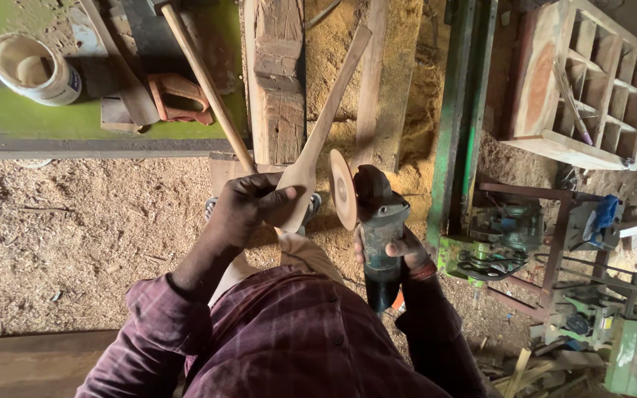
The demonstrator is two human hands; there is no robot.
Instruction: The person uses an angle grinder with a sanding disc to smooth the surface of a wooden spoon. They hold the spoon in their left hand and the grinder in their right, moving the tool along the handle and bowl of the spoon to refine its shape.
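left hand (pixel 248 206) clenched around bowl end of a long wooden spoon (pixel 317 140), fingers wrapped over the wide blade, handle slanting up and away toward the top of view. right hand (pixel 399 254) grasping the dark body of an angle grinder (pixel 379 236), thumb and fingers closed round the barrel, red band at the wrist. sanding disc (pixel 342 189) on the grinder seen nearly edge-on, tan face turned toward the spoon bowl, just beside it; contact not certain from this angle. both held in front of the body over a sawdust-covered floor (pixel 75 221), maroon checked sleeves low in frame. beyond the spoon: rough timber block (pixel 278 81) and planks lying in a sawdust heap. up left, green bench top (pixel 23 114) carrying a white tub (pixel 35 70), a reddish saw handle (pixel 180 99) and a long pale wooden handle (pixel 204 77) leaning across the edge. to the right, green metal rail (pixel 458 118), a wooden lattice frame (pixel 591 81), and green machinery (pixel 613 309) with dark cables, well apart from the hands.
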